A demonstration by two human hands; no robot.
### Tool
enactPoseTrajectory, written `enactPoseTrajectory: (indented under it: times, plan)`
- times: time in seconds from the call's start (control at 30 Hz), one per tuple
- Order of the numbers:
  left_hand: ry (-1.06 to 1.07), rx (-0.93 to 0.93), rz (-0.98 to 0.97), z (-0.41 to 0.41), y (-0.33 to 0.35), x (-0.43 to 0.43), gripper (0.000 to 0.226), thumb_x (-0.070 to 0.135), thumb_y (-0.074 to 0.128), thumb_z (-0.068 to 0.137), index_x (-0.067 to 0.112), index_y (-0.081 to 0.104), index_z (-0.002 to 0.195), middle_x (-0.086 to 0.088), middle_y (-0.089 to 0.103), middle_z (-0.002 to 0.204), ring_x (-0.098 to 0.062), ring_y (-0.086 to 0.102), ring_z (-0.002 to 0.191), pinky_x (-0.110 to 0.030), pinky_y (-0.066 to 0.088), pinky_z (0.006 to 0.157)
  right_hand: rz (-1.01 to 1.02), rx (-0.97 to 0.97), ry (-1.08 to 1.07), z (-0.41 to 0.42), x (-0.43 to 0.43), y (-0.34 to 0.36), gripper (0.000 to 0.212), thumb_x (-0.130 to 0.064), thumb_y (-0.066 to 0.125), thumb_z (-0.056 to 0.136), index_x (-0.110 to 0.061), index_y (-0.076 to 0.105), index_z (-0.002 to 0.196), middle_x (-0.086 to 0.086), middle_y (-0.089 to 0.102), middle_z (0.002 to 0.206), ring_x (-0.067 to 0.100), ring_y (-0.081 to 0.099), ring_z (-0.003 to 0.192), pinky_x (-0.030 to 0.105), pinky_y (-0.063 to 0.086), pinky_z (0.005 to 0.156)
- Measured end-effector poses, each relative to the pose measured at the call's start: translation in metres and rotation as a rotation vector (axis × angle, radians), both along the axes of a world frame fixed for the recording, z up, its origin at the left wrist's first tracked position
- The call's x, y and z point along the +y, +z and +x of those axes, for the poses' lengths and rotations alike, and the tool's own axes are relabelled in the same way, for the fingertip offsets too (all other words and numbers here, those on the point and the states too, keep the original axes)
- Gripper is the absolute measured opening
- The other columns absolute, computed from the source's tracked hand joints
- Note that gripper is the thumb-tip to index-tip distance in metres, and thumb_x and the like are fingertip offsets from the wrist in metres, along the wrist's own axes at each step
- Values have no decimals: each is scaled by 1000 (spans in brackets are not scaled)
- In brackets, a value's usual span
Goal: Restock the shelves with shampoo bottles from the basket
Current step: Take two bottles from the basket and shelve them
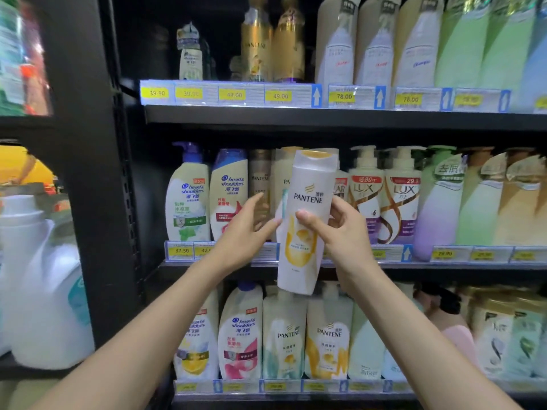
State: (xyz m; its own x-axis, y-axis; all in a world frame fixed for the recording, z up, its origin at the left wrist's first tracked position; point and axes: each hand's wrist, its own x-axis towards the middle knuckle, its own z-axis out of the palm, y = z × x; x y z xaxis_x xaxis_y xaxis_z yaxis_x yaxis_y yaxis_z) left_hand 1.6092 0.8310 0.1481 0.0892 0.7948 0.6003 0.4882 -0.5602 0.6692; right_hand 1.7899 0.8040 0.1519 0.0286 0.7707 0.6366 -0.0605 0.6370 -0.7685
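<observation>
Shampoo bottle (pixel 300 250) is hanging slightly tilted in front of the middle shelf (pixel 458 269) (white, yellow label, cap up). Right hand (pixel 346 232) is gripping its middle, thumb across the front. Left hand (pixel 242 232) is reaching in with straight fingers, thumb tip touching the bottle's left edge.

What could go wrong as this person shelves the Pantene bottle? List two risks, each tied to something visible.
1. Slip: only the right hand grips the bottle, around its middle. The left hand is open, fingertips just touching its edge, so it might drop.
2. Knock-over: the middle shelf looks tightly packed, so pushing the bottle in could topple the Lux bottle next to it.
</observation>
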Motion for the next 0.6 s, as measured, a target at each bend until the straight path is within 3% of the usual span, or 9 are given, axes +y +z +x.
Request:
enactPoseTrajectory:
  times: [0.07,0.17,0.33,0.6]
  plan:
    - [-10,-5,113,-13,4,-12,57,40,59,95,24,39,147,13,58,132,7,53,120,-22,46,103,12,-12,10,-13,1,9,38,-21,78,82,-17,66,118,-4,73,110,10,69,101,33,58,85]
    - [-130,23,125,-25,16,-24,59,47,65,88,32,42,140,23,60,124,9,56,115,-13,48,92,41,-24,29,-35,2,23,36,-18,77,82,-18,65,116,-5,72,108,5,69,97,23,58,77]
    - [-87,43,214,-34,30,-14,75,21,81,79,22,39,141,11,57,131,1,58,114,-26,53,94,64,-61,1,-65,6,41,35,-16,77,81,-21,62,112,-8,70,103,2,66,93,25,59,78]
    - [-25,28,309,-43,51,4,81,23,82,78,21,36,144,15,56,127,4,56,114,-11,49,90,173,-166,-107,-77,15,68,43,-13,79,79,-14,62,118,-14,66,99,-17,61,83,5,48,62]
